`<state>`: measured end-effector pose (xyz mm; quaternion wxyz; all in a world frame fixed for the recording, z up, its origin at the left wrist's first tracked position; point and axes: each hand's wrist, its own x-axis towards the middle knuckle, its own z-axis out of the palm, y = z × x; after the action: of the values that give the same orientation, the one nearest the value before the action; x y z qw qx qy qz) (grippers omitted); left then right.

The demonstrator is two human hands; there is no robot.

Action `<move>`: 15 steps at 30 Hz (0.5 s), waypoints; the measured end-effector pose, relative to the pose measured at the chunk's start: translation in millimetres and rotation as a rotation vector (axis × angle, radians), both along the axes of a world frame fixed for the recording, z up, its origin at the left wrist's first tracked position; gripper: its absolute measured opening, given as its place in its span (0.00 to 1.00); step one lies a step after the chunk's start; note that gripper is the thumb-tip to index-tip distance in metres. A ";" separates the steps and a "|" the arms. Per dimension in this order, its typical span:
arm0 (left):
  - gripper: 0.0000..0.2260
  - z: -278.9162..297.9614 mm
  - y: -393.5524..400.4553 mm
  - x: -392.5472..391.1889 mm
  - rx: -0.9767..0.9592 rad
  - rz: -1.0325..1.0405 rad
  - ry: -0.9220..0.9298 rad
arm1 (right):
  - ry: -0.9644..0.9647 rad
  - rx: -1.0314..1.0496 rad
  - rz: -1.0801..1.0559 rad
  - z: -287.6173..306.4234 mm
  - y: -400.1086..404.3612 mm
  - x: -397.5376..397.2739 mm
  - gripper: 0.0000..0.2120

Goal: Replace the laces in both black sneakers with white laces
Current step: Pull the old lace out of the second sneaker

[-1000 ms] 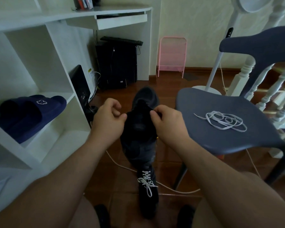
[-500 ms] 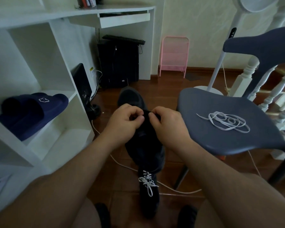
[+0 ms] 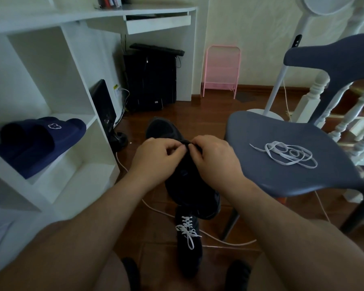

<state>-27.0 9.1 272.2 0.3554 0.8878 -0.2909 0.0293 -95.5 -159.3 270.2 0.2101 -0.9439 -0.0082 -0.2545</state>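
The dark black fabric sneaker (image 3: pixel 189 181) is raised at the frame's centre, likely to bring its eyelets close. The left hand (image 3: pixel 156 158) and right hand (image 3: pixel 214 160) pinch its black lace (image 3: pixel 187 142) at twelve o'clock, each grip narrow. At six o'clock the second black sneaker (image 3: pixel 188 246) already wears white. The loose white flat lace (image 3: pixel 286 153) waits at three o'clock on the grey-blue plastic chair seat (image 3: pixel 261 175), within reach.

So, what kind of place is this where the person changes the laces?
Most likely a room in a home, perhaps a study corner: a white desk with a computer tower under it, slippers on a shelf, and a standing fan on the wooden floor.
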 end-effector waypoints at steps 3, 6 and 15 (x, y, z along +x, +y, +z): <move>0.24 4.6 -3.1 -0.6 -0.240 0.041 0.308 | -0.008 -0.047 0.003 -0.7 2.2 0.3 0.10; 0.16 6.3 -0.5 -1.1 -0.234 0.013 0.362 | -0.014 -0.087 0.014 -0.7 2.6 -0.4 0.10; 0.09 32.9 45.9 18.7 -0.867 -0.550 0.983 | 0.107 0.244 -0.184 1.4 -35.1 6.2 0.11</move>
<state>-8.3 55.0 305.1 0.7613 0.4713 -0.2726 -0.3521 -89.3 -194.4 271.6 0.2990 -0.9204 0.1202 -0.2212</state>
